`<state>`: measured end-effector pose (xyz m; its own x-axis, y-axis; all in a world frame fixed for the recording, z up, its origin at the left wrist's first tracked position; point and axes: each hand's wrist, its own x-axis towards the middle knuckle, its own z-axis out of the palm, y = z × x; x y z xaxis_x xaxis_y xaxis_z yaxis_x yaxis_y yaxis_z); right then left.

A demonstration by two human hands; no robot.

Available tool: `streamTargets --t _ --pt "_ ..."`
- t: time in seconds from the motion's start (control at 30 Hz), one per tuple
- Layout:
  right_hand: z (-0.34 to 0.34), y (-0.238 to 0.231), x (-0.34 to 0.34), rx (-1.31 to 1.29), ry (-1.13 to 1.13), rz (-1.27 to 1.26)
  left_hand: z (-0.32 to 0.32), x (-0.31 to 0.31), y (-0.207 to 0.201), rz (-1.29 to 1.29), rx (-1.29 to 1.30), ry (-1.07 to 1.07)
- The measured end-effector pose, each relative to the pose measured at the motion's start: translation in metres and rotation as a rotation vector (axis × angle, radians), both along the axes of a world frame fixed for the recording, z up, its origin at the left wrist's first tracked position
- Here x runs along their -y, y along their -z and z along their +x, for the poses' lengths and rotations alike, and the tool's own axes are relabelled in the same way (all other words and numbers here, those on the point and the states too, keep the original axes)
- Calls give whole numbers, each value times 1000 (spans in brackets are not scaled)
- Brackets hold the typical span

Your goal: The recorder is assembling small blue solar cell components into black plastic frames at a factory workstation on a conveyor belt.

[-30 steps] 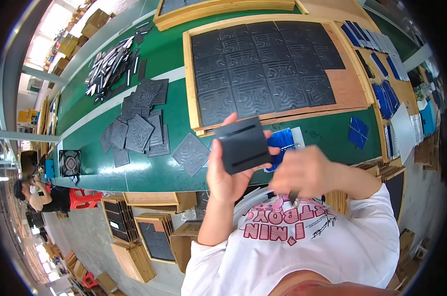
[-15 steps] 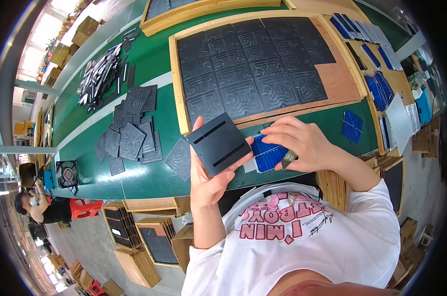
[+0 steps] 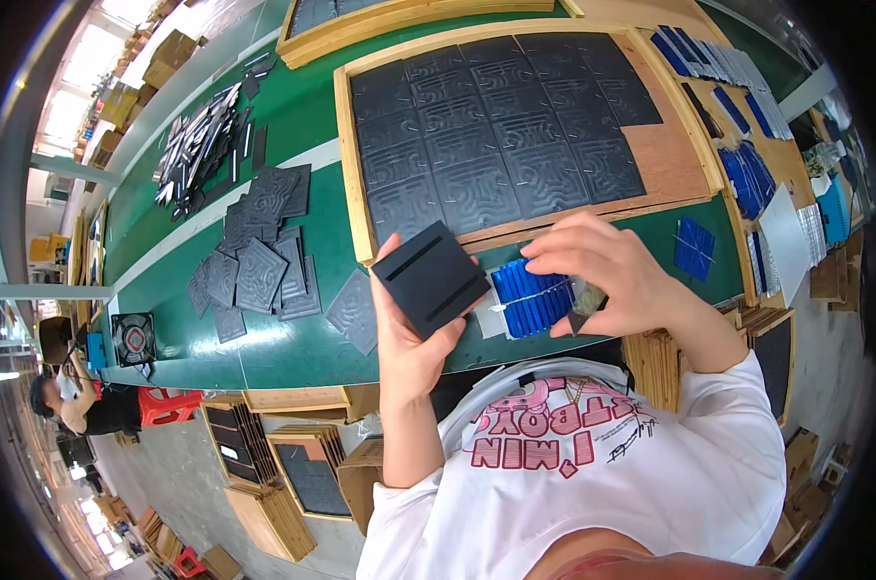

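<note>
My left hand (image 3: 409,354) is closed around a flat black square panel (image 3: 432,278), gripping it from below and by its edges. Two darker parallel bands run across the panel's upper face. Just right of it, a bundle of narrow blue strips (image 3: 532,298) with a pale line across it lies at the table's near side. My right hand (image 3: 620,274) curls over the bundle's right end, fingers bent. Against its palm shows a small dark and yellowish piece (image 3: 585,304), its kind unclear. A loose patterned grey-black square tile (image 3: 352,310) lies left of my left hand.
A wooden-framed tray (image 3: 346,145) holds rows of dark patterned tiles behind my hands. Piled tiles (image 3: 261,271) and thin strips (image 3: 198,150) lie left on the green table. Blue pieces (image 3: 694,247) lie right. A small fan (image 3: 132,338) stands far left, near another person (image 3: 75,396).
My right hand has shifted slightly right and up, uncovering more of the blue strips. The panel in my left hand has tilted a little and moved slightly.
</note>
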<state>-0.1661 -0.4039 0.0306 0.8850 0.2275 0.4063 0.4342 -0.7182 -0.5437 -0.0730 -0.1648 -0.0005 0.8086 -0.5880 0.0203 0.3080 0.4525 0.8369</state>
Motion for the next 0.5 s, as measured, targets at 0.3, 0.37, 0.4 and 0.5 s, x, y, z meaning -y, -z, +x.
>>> streamTargets --t 0.3,0.37,0.4,0.5 --pt "23 -24 -5 138 -110 186 -12 19 4 32 -11 138" --pt "26 -26 -8 146 -124 195 -14 22 4 19 -36 149" --pt "27 -26 -9 153 -131 201 -15 23 6 17 -47 136" --pt "30 -22 -10 154 -132 211 -17 25 5 5 -77 137"
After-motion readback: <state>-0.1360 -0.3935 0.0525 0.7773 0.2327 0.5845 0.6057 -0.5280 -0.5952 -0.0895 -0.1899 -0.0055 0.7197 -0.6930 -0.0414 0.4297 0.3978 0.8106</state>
